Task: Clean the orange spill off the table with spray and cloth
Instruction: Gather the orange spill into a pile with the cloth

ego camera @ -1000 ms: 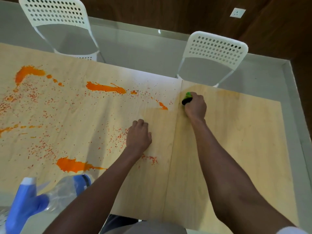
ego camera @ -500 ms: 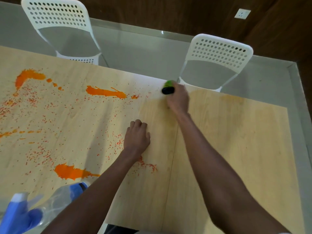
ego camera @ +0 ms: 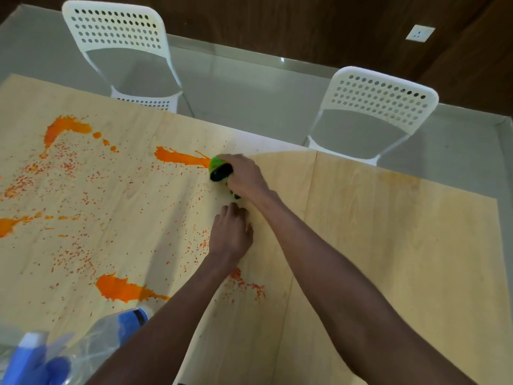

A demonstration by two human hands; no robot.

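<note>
A green and black cloth [ego camera: 219, 169] is gripped bunched in the right hand [ego camera: 245, 176] and pressed on the wooden surface [ego camera: 388, 245], its leading edge touching the right end of an orange streak [ego camera: 180, 158] at the far middle. The left hand [ego camera: 230, 237] is rested on the surface just nearer the body, fingers curled under, nothing seen held. Orange spill is spread over the left half: a blot at far left [ego camera: 65, 129], another at the left edge [ego camera: 11, 225], a large patch near the front [ego camera: 122, 290], fine speckles between. The right half is seen mostly clean, with a faint tint. A spray bottle [ego camera: 83, 348], clear with blue trigger head, is lying at the near left corner, blurred. Two white chairs [ego camera: 380, 107] are standing beyond. The cloth is judged soft, light, easily wadded; best held bunched under the palm so pressure is spread. The bottle is judged light, smooth plastic, possibly slippery if wet; best taken at the neck under the trigger.
</note>
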